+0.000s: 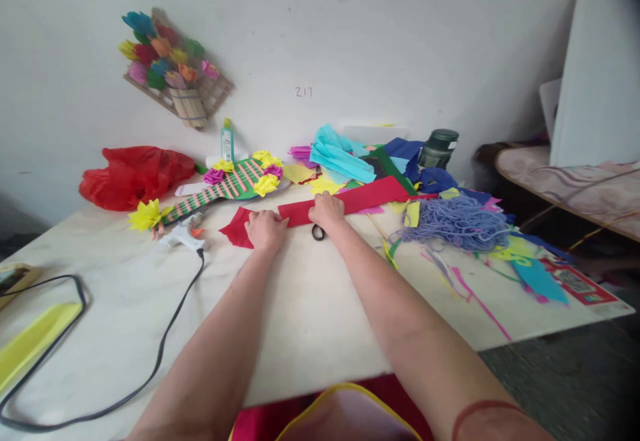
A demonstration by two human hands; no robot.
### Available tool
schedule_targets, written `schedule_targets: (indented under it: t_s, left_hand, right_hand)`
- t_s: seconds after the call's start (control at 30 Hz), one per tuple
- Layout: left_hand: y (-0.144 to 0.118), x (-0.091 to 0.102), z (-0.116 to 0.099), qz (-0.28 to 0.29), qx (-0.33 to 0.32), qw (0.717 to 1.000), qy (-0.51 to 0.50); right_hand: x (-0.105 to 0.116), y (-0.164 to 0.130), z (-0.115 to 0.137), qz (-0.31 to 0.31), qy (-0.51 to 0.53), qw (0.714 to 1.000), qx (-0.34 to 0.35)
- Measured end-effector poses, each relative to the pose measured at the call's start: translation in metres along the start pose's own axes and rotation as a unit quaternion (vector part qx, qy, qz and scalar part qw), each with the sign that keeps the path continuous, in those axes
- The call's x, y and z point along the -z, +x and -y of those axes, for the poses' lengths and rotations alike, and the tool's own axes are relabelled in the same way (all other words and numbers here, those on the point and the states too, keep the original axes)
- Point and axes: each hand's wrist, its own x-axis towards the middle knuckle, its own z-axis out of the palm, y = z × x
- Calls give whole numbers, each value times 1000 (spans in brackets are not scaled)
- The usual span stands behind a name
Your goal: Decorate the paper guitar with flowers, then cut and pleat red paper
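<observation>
A long strip of red crepe paper [367, 196] lies slantwise across the table. My left hand [265, 229] presses on it near its ragged left end, fingers bent over the paper. Farther along the strip, my right hand [327, 210] is closed on it with fingers curled. Just below the right hand a black ring-shaped handle [318, 232] shows; whatever it belongs to is hidden. Left of my hands rests a white glue gun [186, 236] with a black cord. Behind it lies a guitar-shaped craft piece [235, 184] with striped green paper and yellow and pink paper flowers.
Blue-violet yarn [453, 222] and coloured paper scraps crowd the right side. Cyan crepe paper [340, 153] and a dark green jar [439, 149] stand at the back. A red plastic bag [135, 178] sits back left near a glue bottle [227, 141]. The black cord [161, 348] loops at front left.
</observation>
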Motion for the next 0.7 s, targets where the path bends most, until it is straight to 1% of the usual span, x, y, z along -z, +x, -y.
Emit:
schedule_targets:
  t_s: [0.1, 0.17, 0.27, 0.3, 0.33, 0.4, 0.47, 0.53, 0.57, 0.63, 0.7]
  left_hand:
    - [0, 1, -2, 0, 15, 1000, -10]
    - [1, 0, -1, 12, 24, 999, -42]
    - [6, -6, 4, 7, 18, 989, -148]
    - [8, -9, 7, -2, 24, 980, -196]
    - [9, -11, 9, -2, 44, 970, -240]
    - [12, -16, 13, 2, 81, 937, -339]
    - [13, -18, 14, 14, 95, 896, -434]
    - [13, -18, 14, 29, 89, 858, -504]
    - [13, -17, 14, 35, 85, 848, -523]
    - [13, -16, 14, 48, 84, 843, -529]
    - [13, -16, 15, 60, 98, 852, -511]
  right_hand:
    - [0, 1, -6, -21, 7, 1000, -22]
    - [-1, 2, -11, -26, 11, 999, -40]
    - [0, 6, -16, -13, 10, 998, -62]
    - [1, 7, -17, -4, 10, 998, -66]
    - [2, 9, -18, 7, 11, 998, -67]
    - [6, 11, -20, 36, 19, 998, -55]
    - [11, 14, -24, 78, 31, 996, -35]
    - [16, 18, -31, 149, 48, 987, -26]
    - [18, 20, -34, 188, 60, 980, -26]
    - [22, 23, -40, 244, 80, 966, -27]
    - [25, 26, -43, 260, 82, 962, -27]
